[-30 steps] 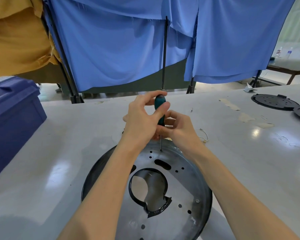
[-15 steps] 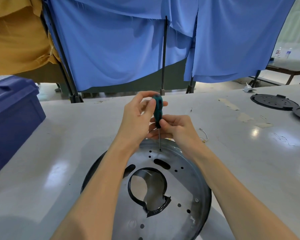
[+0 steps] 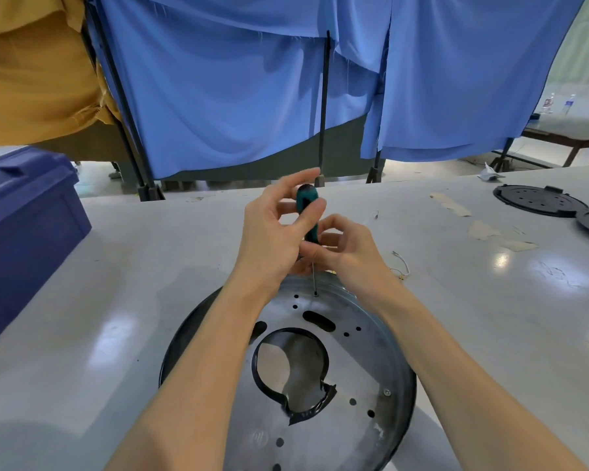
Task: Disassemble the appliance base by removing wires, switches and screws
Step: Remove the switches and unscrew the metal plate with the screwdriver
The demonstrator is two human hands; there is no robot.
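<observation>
Left hand (image 3: 272,232) and right hand (image 3: 352,254) pinch the screwdriver (image 3: 306,203) over the base's (image 3: 371,362) far edge; likely stiff, light sheet: grip its rim.

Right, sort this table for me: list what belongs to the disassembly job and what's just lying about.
In the job: green screwdriver, held by left hand and right hand; round metal appliance base under its tip; screw near the base's rim.

Lying about: blue crate; two black round covers; loose wire; tape scraps.
</observation>
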